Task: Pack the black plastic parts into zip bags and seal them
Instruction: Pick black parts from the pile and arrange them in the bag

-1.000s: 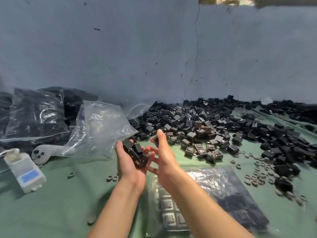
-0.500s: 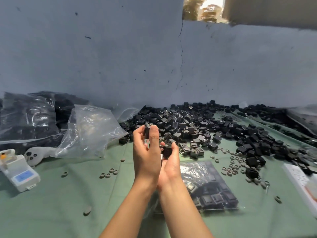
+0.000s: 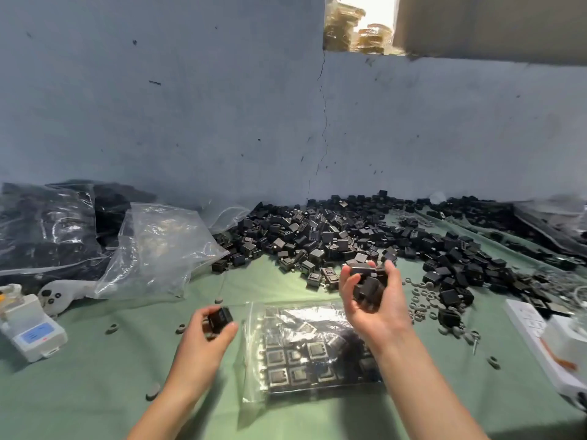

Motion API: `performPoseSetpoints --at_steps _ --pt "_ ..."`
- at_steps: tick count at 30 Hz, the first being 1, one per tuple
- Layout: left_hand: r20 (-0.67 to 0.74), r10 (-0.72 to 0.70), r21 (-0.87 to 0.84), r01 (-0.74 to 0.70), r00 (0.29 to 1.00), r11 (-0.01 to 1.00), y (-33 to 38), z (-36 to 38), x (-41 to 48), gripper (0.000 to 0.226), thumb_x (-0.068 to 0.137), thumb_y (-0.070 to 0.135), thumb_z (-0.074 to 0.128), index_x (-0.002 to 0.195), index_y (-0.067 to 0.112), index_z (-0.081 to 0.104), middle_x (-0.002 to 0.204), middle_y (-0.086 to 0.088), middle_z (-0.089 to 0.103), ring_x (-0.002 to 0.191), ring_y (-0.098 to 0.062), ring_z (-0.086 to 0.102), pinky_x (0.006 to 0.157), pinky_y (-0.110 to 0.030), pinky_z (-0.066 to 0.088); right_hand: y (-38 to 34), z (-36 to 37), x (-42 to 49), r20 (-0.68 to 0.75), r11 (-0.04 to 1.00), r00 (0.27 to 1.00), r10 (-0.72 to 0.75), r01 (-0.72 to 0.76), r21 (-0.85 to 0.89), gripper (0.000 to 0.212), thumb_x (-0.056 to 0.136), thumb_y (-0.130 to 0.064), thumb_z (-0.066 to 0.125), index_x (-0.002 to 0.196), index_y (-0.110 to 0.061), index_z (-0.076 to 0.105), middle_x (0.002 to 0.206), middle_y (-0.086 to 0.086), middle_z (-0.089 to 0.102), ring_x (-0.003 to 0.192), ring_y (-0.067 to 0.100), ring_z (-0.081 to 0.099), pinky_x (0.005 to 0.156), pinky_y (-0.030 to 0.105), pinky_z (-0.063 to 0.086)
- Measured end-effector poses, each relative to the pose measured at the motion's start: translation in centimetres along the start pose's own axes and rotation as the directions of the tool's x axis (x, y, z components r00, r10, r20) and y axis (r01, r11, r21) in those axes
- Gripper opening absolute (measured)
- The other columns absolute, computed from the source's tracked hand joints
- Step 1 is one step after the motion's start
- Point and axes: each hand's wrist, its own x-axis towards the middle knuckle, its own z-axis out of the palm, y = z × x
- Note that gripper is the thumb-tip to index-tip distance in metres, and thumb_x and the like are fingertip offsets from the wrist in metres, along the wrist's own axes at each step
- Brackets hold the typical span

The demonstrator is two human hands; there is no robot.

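A big heap of black plastic parts (image 3: 343, 236) covers the green table along the wall. A clear zip bag (image 3: 305, 354) lies flat in front of me, holding several parts in rows. My left hand (image 3: 206, 341) is left of the bag and pinches one black part (image 3: 219, 319) between thumb and fingers. My right hand (image 3: 374, 303) hovers above the bag's far right corner, fingers curled round a handful of black parts (image 3: 368, 282).
An empty crumpled clear bag (image 3: 158, 249) lies at the left, with filled bags (image 3: 47, 230) behind it. A small white scale (image 3: 31, 331) sits at the left edge, a white power strip (image 3: 540, 338) at the right. Small grey rings (image 3: 422, 300) are scattered on the table.
My hands were together in front of me, passing parts between them. They have separated: the left dropped left of the bag with one part, the right moved right holding the handful.
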Motion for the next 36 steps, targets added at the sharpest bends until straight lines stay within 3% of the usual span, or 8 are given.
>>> performPoseSetpoints --at_steps 2,5,7,12,16,22,30,36 --pt "0.051 -0.043 0.119 0.037 0.998 0.992 -1.8 -0.5 -0.9 0.03 0.087 0.029 0.075 0.11 0.032 0.056 0.099 0.009 0.067 0.088 -0.011 0.066 0.079 -0.035 0.052 -1.1 -1.7 -0.1 0.017 0.999 0.999 -0.048 0.048 0.011 0.027 0.083 -0.036 0.078 0.097 -0.015 0.069 0.119 0.031 0.059 0.092 0.034 0.07 0.05 0.026 0.058" --pt "0.077 0.025 0.288 -0.046 0.997 0.956 -1.9 -0.7 -1.4 0.022 0.084 0.045 0.074 0.095 0.041 0.055 0.081 0.018 0.066 0.074 0.008 0.059 0.066 -0.018 0.046 -2.6 -4.1 -0.5 0.013 0.98 0.981 -0.193 0.193 -0.046 0.028 0.083 -0.039 0.076 0.094 -0.016 0.066 0.119 0.02 0.064 0.091 0.026 0.07 0.051 0.024 0.058" --pt "0.167 0.044 0.386 -0.107 0.985 0.916 -1.3 -0.5 -1.4 0.019 0.087 0.045 0.071 0.096 0.046 0.054 0.072 0.015 0.063 0.065 0.003 0.057 0.059 -0.015 0.04 -3.2 -5.3 -0.7 -0.043 0.918 0.934 -0.354 0.338 -0.207 0.03 0.086 -0.043 0.072 0.098 -0.017 0.063 0.11 0.01 0.068 0.087 0.02 0.068 0.053 0.024 0.057" --pt "0.447 0.092 0.167 -0.184 0.89 0.969 -0.5 0.1 -1.5 0.038 0.088 0.021 0.075 0.114 0.045 0.061 0.076 -0.008 0.065 0.067 -0.012 0.055 0.067 -0.022 0.043 -2.5 -7.5 -1.0 -0.061 0.575 0.732 -0.679 0.477 -0.665 0.025 0.087 -0.043 0.071 0.098 -0.021 0.064 0.096 0.005 0.069 0.073 0.015 0.068 0.059 0.026 0.054" --pt "0.521 0.088 0.092 -0.159 0.849 0.983 -0.6 0.2 -1.2 0.043 0.088 0.015 0.075 0.121 0.04 0.064 0.093 -0.008 0.066 0.069 -0.018 0.05 0.068 -0.017 0.042 -0.5 -6.5 -2.2 0.058 0.59 0.845 -0.531 0.418 -0.691 0.04 0.076 -0.043 0.074 0.103 -0.016 0.063 0.091 0.01 0.067 0.06 0.014 0.068 0.05 0.024 0.054" --pt "0.529 0.091 0.059 -0.144 0.844 0.988 -0.9 0.2 -0.7 0.041 0.084 0.012 0.078 0.109 0.044 0.072 0.092 -0.004 0.065 0.074 -0.005 0.054 0.077 -0.018 0.049 1.3 -7.3 -5.1 -0.064 0.811 0.984 -0.165 0.099 -0.576 0.044 0.073 -0.023 0.08 0.112 -0.007 0.068 0.109 0.025 0.065 0.087 0.031 0.066 0.048 0.03 0.058" --pt "0.46 -0.079 -0.26 0.22 0.884 0.94 -1.1 1.6 0.6 0.02 0.099 0.012 0.054 0.115 0.001 0.058 0.109 -0.024 0.071 0.087 -0.032 0.067 0.071 -0.037 0.057 2.0 -7.0 -7.0 -0.168 0.822 0.966 0.198 -0.257 -0.509 0.041 0.066 -0.011 0.083 0.101 0.0 0.065 0.095 0.029 0.065 0.067 0.036 0.066 0.036 0.031 0.052" --pt "0.536 -0.142 -0.47 0.434 0.832 0.769 0.3 0.6 1.0 0.04 0.1 0.041 0.042 0.117 0.004 0.046 0.113 -0.029 0.069 0.104 -0.039 0.069 0.084 -0.039 0.06 2.1 -5.6 -6.9 -0.165 0.882 0.956 0.242 -0.288 -0.374 0.036 0.07 -0.008 0.082 0.091 -0.002 0.053 0.092 0.036 0.062 0.054 0.035 0.062 0.039 0.037 0.054"
